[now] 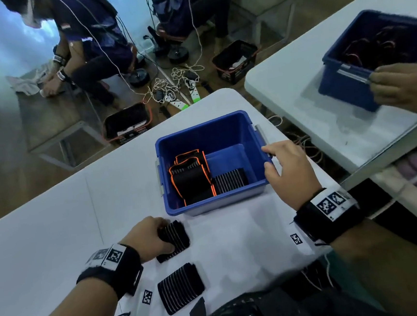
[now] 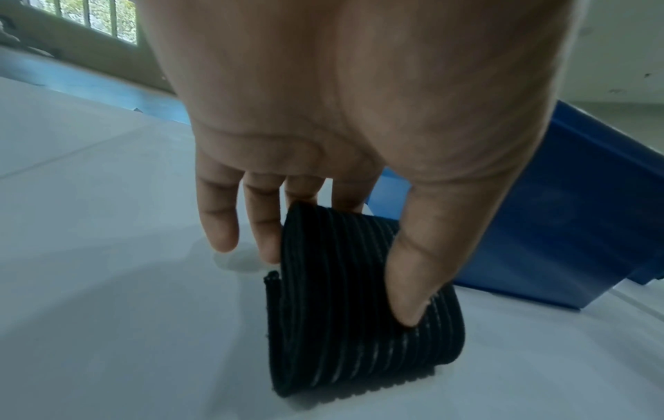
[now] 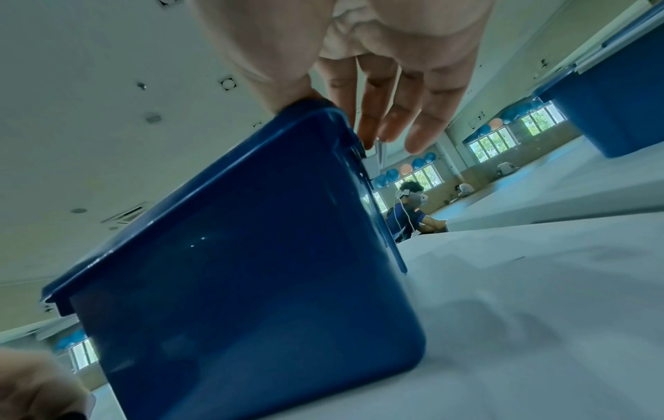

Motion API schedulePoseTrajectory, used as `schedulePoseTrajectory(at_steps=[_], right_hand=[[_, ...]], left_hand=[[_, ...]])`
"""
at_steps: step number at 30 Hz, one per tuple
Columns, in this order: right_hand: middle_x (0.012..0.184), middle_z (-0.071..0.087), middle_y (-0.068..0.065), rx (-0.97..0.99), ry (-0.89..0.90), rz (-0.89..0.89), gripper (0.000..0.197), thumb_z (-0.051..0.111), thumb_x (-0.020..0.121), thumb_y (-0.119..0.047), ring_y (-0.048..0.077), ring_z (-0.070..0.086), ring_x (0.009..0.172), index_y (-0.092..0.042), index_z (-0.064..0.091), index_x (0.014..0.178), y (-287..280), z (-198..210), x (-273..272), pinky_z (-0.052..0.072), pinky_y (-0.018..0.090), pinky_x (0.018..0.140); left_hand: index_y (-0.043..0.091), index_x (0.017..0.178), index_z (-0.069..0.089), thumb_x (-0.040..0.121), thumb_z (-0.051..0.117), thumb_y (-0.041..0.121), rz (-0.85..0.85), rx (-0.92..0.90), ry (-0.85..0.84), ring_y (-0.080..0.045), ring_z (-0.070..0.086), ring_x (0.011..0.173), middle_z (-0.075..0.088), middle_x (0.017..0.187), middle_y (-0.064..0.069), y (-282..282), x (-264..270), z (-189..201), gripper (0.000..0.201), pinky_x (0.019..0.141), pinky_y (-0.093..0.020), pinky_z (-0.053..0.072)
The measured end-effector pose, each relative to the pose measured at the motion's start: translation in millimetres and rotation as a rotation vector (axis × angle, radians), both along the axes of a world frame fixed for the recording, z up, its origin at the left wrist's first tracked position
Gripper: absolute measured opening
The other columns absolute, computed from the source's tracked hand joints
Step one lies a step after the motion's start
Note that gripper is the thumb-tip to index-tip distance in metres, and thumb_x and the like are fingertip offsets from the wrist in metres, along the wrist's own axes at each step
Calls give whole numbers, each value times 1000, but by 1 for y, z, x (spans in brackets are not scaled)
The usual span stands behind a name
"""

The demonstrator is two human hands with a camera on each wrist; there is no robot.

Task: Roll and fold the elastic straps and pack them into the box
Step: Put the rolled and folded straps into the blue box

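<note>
Head view is showing your left hand (image 1: pixel 152 238) pinching a folded black ribbed elastic strap (image 1: pixel 173 239) on the white tabletop (image 1: pixel 45 235), just in front of the near wall of the open blue plastic box (image 1: pixel 214 202). Left wrist view is showing it better: your thumb (image 2: pixel 413 272) is pressing on top of the strap (image 2: pixel 359 307) and your other fingers (image 2: pixel 264 224) are curling behind it, so the strap is bending up into a hump while its lower part is lying flat on the tabletop.

Your right hand (image 1: pixel 290 173) is resting on the box's right near corner, fingers loosely spread. Right wrist view is showing the thumb (image 3: pixel 284 85) touching the rim of the box (image 3: pixel 233 255) and the other fingers hanging past the corner, not gripping anything.

A second folded black ribbed strap (image 1: pixel 181 287) is lying flat closer to the tabletop's near edge, well apart from the box. Inside the box, black straps with orange edges (image 1: pixel 192 182) are sitting on the left side, and a flat black ribbed strap (image 1: pixel 229 181) is lying beside them.

The strap is looking soft, light and springy. It will probably want to open up again if you are letting go, so keep squeezing across the fold, with the thumb on top and fingers under, holding all layers together. The box is looking light too, so steadying it seems wise.
</note>
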State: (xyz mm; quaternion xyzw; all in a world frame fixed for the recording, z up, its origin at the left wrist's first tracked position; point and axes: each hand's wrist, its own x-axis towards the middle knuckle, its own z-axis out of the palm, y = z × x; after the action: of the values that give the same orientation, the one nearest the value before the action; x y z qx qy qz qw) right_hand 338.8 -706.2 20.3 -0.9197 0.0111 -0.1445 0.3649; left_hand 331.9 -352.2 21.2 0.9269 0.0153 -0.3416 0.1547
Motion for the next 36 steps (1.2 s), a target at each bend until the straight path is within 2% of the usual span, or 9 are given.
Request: schedulePoseTrajectory(at_steps=[4,8,11,18,22,24,28,32,36], right_hand=[[115,60,6,-17,-18,4,32,60,87,-5,26,53,105,-10,65,118,0,-3,0,36,24,92],[117,60,5,18,-36,-9,33,60,88,-5,26,52,107,-11,64,120,1,-7,-1,37,24,92],[117,59,5,54,-44,-9,33,60,87,-4,24,51,105,-11,64,120,1,-8,-2,41,26,88],[116,57,3,115,-25,17,34,61,88,-5,22,52,102,-13,63,121,-3,-10,-1,51,36,85],[115,57,4,139,-25,43,33,59,88,-7,24,54,101,-12,62,121,-6,-12,1,53,41,84],[115,56,4,144,-23,51,33,59,88,-9,24,54,100,-12,62,121,-7,-12,1,52,41,84],[115,55,2,154,-5,54,33,59,89,-10,22,52,99,-14,61,122,-9,-11,0,51,37,84],[115,54,1,167,9,64,34,59,90,-11,21,51,102,-14,60,124,-9,-11,0,50,34,85],[117,52,1,149,38,77,36,58,90,-13,20,50,105,-14,58,126,-8,-11,1,47,30,91]], left_hand=[[27,103,59,68,86,26,41,-25,-1,-1,60,81,60,93,15,4,-5,-1,44,64,-15,44],[21,83,57,61,85,29,95,-58,-13,-12,66,73,70,84,2,17,-8,0,36,70,-33,56],[16,85,62,65,85,21,153,-130,-3,-16,71,73,74,80,-3,24,-6,16,30,74,-40,60],[8,99,67,66,72,17,137,-348,-50,-24,71,76,74,84,-12,9,22,120,34,71,-37,60],[23,92,70,58,73,36,28,-398,-138,-17,71,79,75,87,-10,-26,57,178,37,76,-33,59],[24,92,70,64,79,34,-22,-398,-180,-16,72,82,76,89,-5,-46,79,189,32,79,-33,59],[21,92,68,81,81,10,-73,-334,-351,-12,69,77,75,86,0,-93,122,176,21,83,-37,58],[24,95,64,76,82,22,-115,-243,-529,-9,66,77,68,87,11,-140,147,138,26,73,-24,52],[26,101,64,73,78,26,-248,-29,-501,-18,62,89,66,93,6,-169,155,85,31,78,-27,47]])
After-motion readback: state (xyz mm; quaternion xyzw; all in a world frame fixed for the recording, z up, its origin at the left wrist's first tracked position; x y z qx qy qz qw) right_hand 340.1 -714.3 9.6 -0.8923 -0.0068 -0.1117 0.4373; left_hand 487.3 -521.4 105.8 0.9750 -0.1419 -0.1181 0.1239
